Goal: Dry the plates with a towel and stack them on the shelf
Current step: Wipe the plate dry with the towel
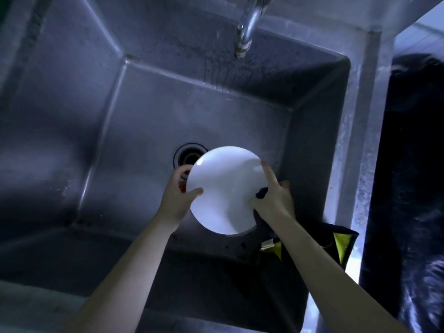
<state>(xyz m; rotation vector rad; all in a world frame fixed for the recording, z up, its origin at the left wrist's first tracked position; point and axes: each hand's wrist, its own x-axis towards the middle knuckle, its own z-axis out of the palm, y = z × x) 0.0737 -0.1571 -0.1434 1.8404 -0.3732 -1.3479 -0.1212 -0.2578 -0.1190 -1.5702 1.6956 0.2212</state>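
Observation:
A round white plate (224, 188) is held over the steel sink (101, 131), partly covering the drain (186, 157). My left hand (179, 195) grips its left rim, thumb on the face and fingers behind. My right hand (274, 197) is at the right rim, index finger stretched across the plate. It clutches a dark towel (302, 239) with yellow-green patches that hangs down below the wrist, over the sink's front right corner.
A chrome tap (245, 32) hangs over the back of the basin, with no water running. The sink's right wall and rim (360, 140) stand close to my right arm. A dark, shiny mass (413, 164) fills the far right.

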